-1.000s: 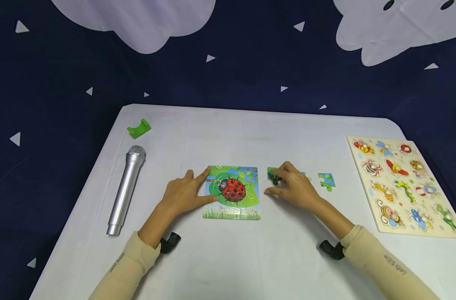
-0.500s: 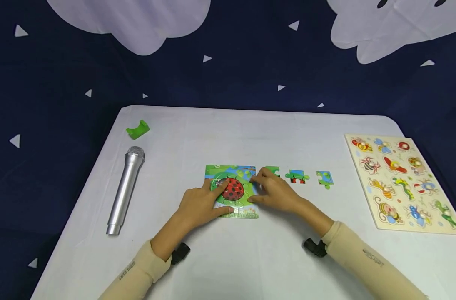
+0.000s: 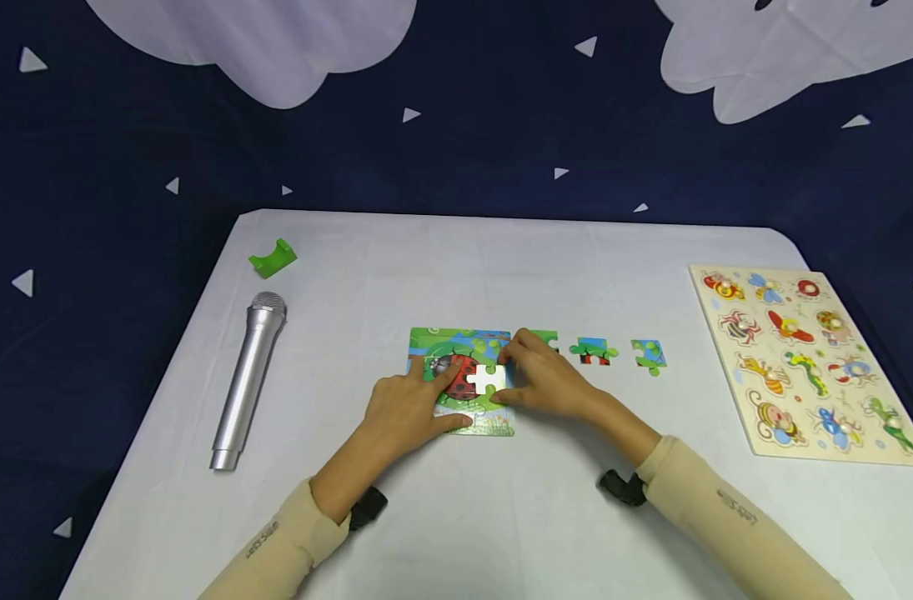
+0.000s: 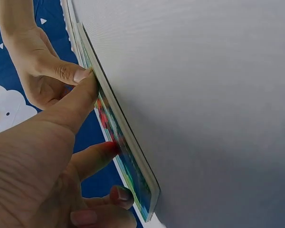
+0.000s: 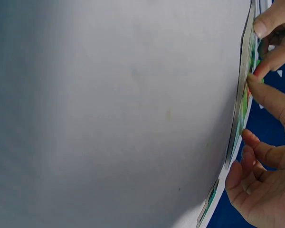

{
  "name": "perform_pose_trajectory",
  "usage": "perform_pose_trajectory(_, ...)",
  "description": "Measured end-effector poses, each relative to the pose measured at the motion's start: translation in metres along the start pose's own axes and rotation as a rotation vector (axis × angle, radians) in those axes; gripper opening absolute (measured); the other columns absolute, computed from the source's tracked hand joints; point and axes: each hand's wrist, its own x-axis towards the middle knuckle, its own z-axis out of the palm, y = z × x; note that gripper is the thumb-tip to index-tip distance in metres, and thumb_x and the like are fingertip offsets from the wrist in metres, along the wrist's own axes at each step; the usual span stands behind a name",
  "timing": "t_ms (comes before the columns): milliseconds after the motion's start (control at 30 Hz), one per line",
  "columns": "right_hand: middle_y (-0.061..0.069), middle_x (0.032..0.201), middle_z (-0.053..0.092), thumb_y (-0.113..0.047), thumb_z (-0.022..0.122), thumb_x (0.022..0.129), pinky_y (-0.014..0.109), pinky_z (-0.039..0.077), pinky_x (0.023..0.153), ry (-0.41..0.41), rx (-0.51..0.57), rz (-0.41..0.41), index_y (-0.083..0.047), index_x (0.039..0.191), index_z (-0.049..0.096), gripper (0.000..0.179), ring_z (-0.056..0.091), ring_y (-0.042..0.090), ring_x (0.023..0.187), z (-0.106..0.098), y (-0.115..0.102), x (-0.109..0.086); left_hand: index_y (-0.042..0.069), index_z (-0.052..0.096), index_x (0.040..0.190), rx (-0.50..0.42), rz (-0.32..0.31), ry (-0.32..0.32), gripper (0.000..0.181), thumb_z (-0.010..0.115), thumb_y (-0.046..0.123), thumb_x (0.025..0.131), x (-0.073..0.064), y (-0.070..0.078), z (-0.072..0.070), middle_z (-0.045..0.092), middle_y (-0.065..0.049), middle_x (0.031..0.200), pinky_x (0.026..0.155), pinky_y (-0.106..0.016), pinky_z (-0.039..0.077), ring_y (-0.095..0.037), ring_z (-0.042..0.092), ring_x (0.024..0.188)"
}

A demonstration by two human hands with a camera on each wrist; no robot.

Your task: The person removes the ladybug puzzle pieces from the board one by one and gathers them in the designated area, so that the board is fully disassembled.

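A square ladybug jigsaw puzzle [image 3: 459, 390] lies at the middle of the table, with a white gap shaped like a piece at its right side. My left hand [image 3: 405, 407] rests on its left part, index finger extended onto the ladybug and thumb along the lower edge. At the right edge, my right hand [image 3: 546, 379] pinches with thumb and index finger beside the gap; the puzzle piece is mostly hidden by the fingers. In the left wrist view, the puzzle board [image 4: 126, 152] shows edge-on, thumb tips close together at its rim.
Loose pieces lie right of the puzzle: a ladybug-legs piece [image 3: 594, 351], a blue-green piece [image 3: 649, 355] and a green one [image 3: 546, 337] partly behind my right hand. A silver microphone [image 3: 248, 383] and green plastic part [image 3: 273, 258] lie left, a wooden insect board [image 3: 809, 367] right.
My right hand has moved left from the loose pieces to the puzzle's right edge, where a gap has opened. My left hand has shifted right, further onto the puzzle.
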Motion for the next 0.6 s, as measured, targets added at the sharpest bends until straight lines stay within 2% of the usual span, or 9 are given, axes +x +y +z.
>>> perform_pose_trajectory(300, 0.004, 0.102, 0.051, -0.033, 0.087, 0.076, 0.038, 0.049, 0.077, 0.086, -0.092, -0.005, -0.004, 0.107, 0.065, 0.048, 0.049, 0.018, 0.089, 0.004, -0.006, -0.006, 0.018, 0.066, 0.133, 0.045, 0.016, 0.082, 0.081, 0.062, 0.077, 0.077, 0.005, 0.011, 0.001, 0.065, -0.016, 0.113, 0.041, -0.028, 0.037, -0.015, 0.043, 0.041)
perform_pose_trajectory(433, 0.004, 0.101, 0.051, -0.033, 0.086, 0.077, 0.038, 0.048, 0.076, 0.105, -0.097, -0.003, -0.004, 0.107, 0.065, 0.047, 0.049, 0.018, 0.089, 0.006, -0.006, -0.007, 0.018, 0.067, 0.131, 0.056, -0.003, 0.082, 0.081, 0.062, 0.077, 0.077, 0.006, 0.015, 0.002, 0.064, -0.014, 0.108, 0.039, -0.027, 0.036, -0.014, 0.041, 0.041)
perform_pose_trajectory(600, 0.003, 0.100, 0.052, -0.035, 0.085, 0.078, 0.039, 0.049, 0.079, 0.095, -0.050, 0.045, -0.006, 0.104, 0.067, 0.043, 0.051, 0.017, 0.089, 0.007, -0.003, -0.007, 0.019, 0.066, 0.133, 0.037, -0.014, 0.076, 0.080, 0.063, 0.077, 0.077, 0.007, 0.016, 0.004, 0.064, -0.014, 0.109, 0.039, -0.027, 0.034, -0.014, 0.041, 0.041)
